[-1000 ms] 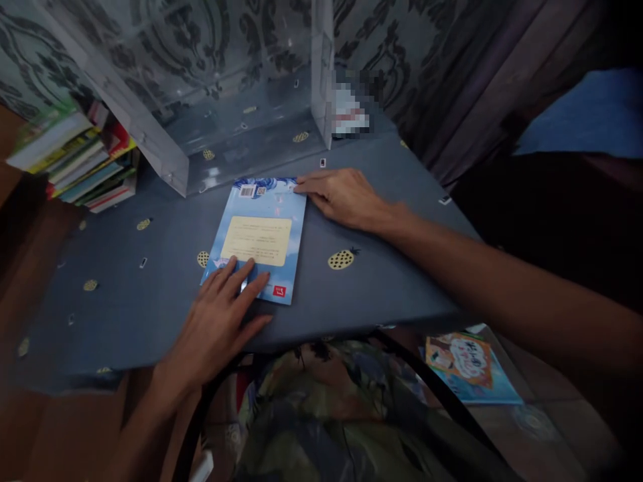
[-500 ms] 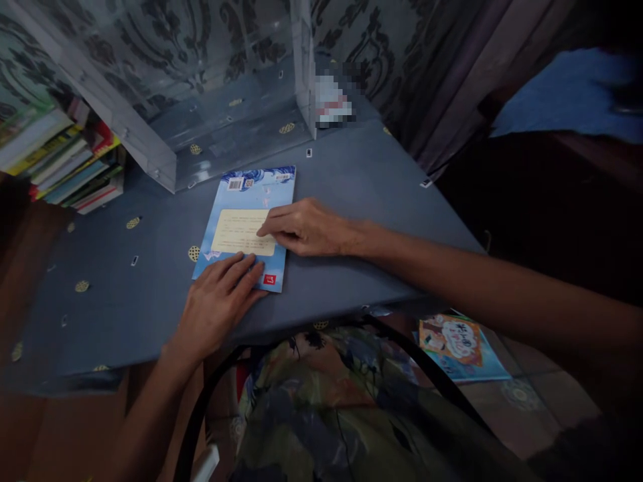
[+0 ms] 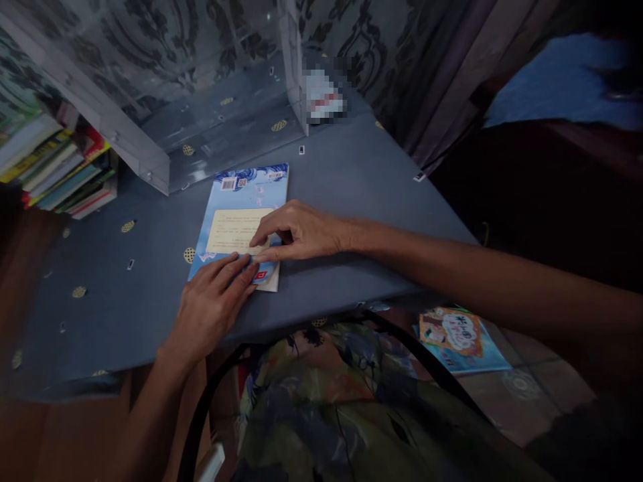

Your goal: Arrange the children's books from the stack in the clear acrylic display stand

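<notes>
A blue paperback book lies back cover up on the table, with barcodes along its far edge and a cream text panel. My left hand is at its near edge, fingers over the cover and thumb by the near right corner. That cover corner is lifted, and a pale page shows under it. From the right, my right hand reaches over the book with bent fingers, its thumb stretched apart from them. The right thumb tip is close to the left fingertips at the cover's lower part.
A clear acrylic stand is behind the book. At the left leans a row of books. The dark patterned cloth covers the table. Another colourful book lies low on the right, on the tiled floor.
The cover's near right corner has risen from the pages. My right thumb has stretched out towards my left fingertips, and the view has shifted slightly.
</notes>
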`<state>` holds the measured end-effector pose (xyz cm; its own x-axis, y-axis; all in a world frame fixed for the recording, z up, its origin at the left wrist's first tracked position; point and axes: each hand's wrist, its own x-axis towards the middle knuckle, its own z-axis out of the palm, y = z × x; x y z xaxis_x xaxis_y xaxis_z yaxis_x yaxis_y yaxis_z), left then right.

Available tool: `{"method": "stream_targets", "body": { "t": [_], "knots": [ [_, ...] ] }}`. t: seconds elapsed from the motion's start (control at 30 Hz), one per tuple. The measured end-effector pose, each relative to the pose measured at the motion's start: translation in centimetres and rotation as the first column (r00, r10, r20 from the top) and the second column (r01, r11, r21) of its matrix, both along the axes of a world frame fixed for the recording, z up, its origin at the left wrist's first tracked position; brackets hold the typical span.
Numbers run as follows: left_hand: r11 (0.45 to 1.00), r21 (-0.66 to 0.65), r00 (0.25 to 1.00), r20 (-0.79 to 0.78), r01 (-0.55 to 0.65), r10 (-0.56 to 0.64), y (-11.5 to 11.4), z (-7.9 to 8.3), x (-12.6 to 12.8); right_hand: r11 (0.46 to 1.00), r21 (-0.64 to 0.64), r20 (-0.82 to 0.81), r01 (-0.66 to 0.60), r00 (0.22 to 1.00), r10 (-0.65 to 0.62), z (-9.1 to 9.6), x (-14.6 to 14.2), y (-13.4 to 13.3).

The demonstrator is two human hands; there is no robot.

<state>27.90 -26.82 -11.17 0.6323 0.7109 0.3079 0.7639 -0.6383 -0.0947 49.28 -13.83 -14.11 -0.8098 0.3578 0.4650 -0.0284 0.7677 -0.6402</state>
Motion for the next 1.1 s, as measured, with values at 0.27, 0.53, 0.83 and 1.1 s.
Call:
{"method": "stream_targets", "body": {
  "t": [0.27, 0.53, 0.83, 1.1],
  "knots": [
    [1.0, -0.014, 1.0, -0.019, -0.004, 0.004, -0.1, 0.1, 0.2, 0.983, 0.183, 0.067, 0.003, 0.998, -0.016, 0.1, 0.1, -0.3],
    [1.0, -0.026, 1.0, -0.018, -0.015, 0.015, -0.2, 0.0, 0.1, 0.881, 0.472, 0.206, -0.036, 0.976, -0.071, 0.1, 0.2, -1.1],
    [1.0, 0.008, 1.0, 0.023, -0.022, 0.021, 0.3, -0.2, 0.1, 0.882, 0.468, 0.242, -0.055, 0.968, -0.068, 0.5, 0.4, -1.2],
    [0.956, -0.053, 0.949, 0.117, -0.29, 0.294, 2.3, -1.0, -3.0, 0.883, 0.466, 0.273, -0.056, 0.958, -0.083, 0.4, 0.5, -1.2]
  ]
}}
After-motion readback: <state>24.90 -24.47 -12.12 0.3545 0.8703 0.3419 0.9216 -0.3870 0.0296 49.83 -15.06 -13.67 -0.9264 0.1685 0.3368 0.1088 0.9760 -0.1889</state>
